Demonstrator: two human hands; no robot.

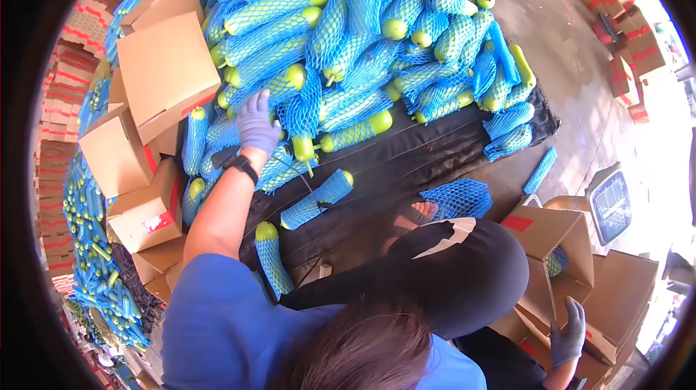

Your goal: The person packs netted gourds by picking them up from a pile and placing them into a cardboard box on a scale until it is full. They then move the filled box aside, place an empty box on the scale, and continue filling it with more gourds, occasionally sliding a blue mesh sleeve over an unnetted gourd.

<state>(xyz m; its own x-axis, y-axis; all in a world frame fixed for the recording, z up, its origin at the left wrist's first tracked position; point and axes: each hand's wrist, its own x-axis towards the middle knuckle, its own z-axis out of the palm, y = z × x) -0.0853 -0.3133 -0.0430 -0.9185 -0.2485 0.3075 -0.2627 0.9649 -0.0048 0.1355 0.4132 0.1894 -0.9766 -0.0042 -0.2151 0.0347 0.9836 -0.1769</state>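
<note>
My left hand (259, 127), in a thin grey glove, reaches into the pile with its fingers stretched out over a long green gourd (279, 85) in a blue foam net. More netted gourds lie heaped around it. My right hand (568, 335), gloved too, is low on the right beside an open cardboard box (554, 241); its fingers point up and the thumb stands apart. Inside that box part of a netted gourd (557, 262) shows. Two single netted gourds, one in the middle (317, 200) and one nearer my body (272, 259), rest on the dark mat (391, 165).
Stacked empty cartons (168, 64) rise left of the pile. A scale with a display (610, 205) stands at the right. An empty blue net (458, 198) lies by my foot (420, 212). More boxes (632, 49) line the far right floor.
</note>
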